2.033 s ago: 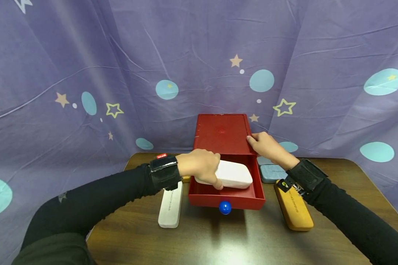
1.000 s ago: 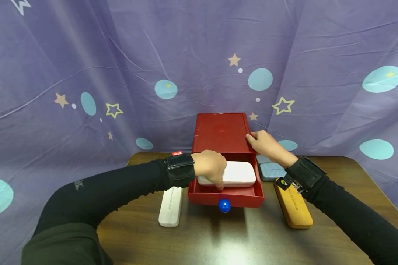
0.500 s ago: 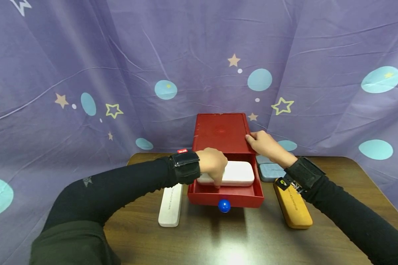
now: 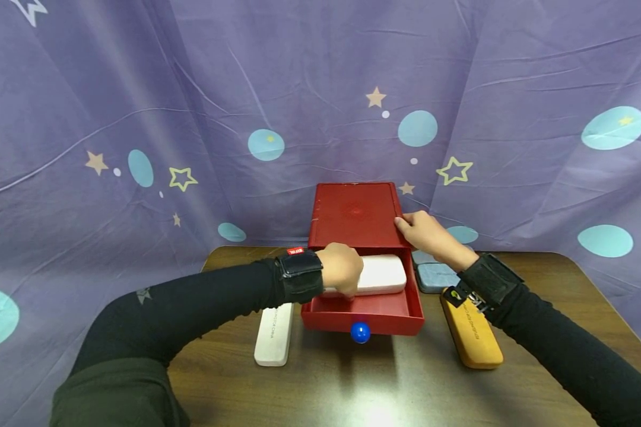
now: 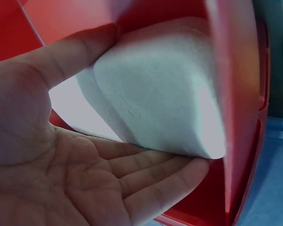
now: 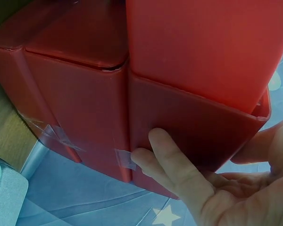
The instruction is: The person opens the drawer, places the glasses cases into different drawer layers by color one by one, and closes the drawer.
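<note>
A white glasses case (image 4: 383, 275) lies crosswise in the pulled-out drawer (image 4: 320, 321) of a red drawer cabinet (image 4: 355, 214). My left hand (image 4: 342, 268) reaches into the drawer and grips the case's left end. In the left wrist view the thumb is on one side of the white case (image 5: 151, 94) and the fingers on the other. My right hand (image 4: 432, 236) holds the cabinet's upper right edge. The right wrist view has its fingers (image 6: 172, 162) against the red wall, with the thumb round the corner. The left hand hides part of the case.
On the wooden table (image 4: 326, 385), a pale grey case (image 4: 275, 335) lies left of the drawer. A yellow case (image 4: 471, 332) and blue cases (image 4: 437, 277) lie to the right. A blue ball knob (image 4: 360, 333) sticks out from the drawer front. A purple patterned cloth (image 4: 310, 89) hangs behind.
Over two seconds my left hand moved right and the white case went from slanted to lying across the drawer. In the last half second both shifted slightly back. The right hand kept its hold.
</note>
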Demonstrator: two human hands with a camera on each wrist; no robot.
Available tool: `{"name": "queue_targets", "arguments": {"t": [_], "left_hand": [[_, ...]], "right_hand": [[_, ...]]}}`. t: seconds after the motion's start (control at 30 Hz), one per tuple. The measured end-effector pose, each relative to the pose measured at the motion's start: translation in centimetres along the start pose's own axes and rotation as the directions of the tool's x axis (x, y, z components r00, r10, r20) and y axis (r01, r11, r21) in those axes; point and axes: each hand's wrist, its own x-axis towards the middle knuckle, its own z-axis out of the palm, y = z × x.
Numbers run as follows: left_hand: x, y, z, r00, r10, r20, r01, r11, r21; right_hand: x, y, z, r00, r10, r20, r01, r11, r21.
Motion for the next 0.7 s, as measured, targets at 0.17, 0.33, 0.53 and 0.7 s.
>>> {"name": "queue_targets", "arguments": {"t": [0.17, 0.33, 0.53, 0.7], "left_hand": [[0.2, 0.2, 0.5, 0.999, -0.031, -0.038, 0.032, 0.999, 0.040], [0.6, 0.5, 0.9, 0.997, -0.076, -0.026, 0.077, 0.994, 0.080], [0.6, 0.9, 1.3, 0.988, -0.149, -0.050, 0.152, 0.986, 0.067], [0.6, 0.9, 1.3, 0.988, -0.144, -0.059, 0.148, 0.986, 0.072]], "right_hand": [[-0.1, 0.0, 0.0, 1.000, 0.000, 0.009, 0.000, 1.000, 0.015], [-0.2, -0.1, 0.0, 1.000, 0.000, 0.011, -0.001, 1.000, 0.019], [-0.3, -0.4, 0.2, 1.000, -0.006, -0.020, 0.006, 1.000, -0.002], [-0.6, -0.6, 0.2, 1.000, -0.012, -0.025, 0.012, 1.000, 0.002]]}}
